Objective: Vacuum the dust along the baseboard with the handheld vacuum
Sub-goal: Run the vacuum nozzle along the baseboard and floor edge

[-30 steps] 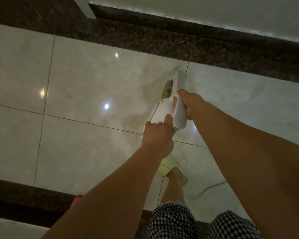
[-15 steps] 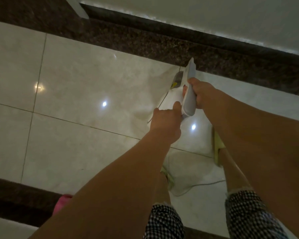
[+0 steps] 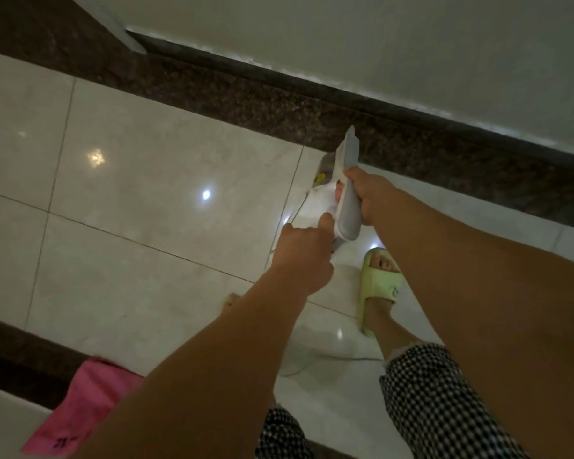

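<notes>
A white and grey handheld vacuum [image 3: 347,193] is held over the pale tiled floor, its nose pointing at the dark speckled stone strip [image 3: 279,111] that runs under the black baseboard [image 3: 378,97]. My right hand [image 3: 371,193] grips the grey handle from the right. My left hand [image 3: 304,256] holds the rear of the white body, thumb pressed on it. The baseboard's top edge looks pale with dust. The nozzle tip is hidden behind the vacuum body.
A white wall [image 3: 411,44] rises above the baseboard. My feet stand under the vacuum, one in a green slipper [image 3: 380,286]. A thin cord [image 3: 328,361] lies on the tiles by my legs. A pink cloth [image 3: 80,412] lies at the lower left.
I have stepped closer to the wall, and both hands have carried the vacuum forward to the dark strip. The pink cloth has come further into view.
</notes>
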A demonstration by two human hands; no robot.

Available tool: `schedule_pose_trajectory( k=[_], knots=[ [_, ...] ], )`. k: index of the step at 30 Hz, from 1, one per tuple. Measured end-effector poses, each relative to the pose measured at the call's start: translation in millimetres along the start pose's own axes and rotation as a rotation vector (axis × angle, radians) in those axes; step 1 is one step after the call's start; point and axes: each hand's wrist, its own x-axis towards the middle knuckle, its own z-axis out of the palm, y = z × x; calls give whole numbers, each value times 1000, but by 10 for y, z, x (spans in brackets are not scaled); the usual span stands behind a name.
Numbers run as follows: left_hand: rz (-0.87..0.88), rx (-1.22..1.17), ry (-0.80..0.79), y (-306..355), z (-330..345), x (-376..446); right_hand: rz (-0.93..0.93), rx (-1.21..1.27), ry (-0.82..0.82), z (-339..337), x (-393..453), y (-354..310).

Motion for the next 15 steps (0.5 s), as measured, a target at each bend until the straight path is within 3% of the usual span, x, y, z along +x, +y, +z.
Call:
schedule_pose_trajectory(
  k=[9,15],
  knots=[
    [-11,-129,9,984,51,270,11,-82,28,-882,-37,-277],
    [0,-106,37,1246,150,394,-17,-127,56,-1189,42,-287]
  ],
)
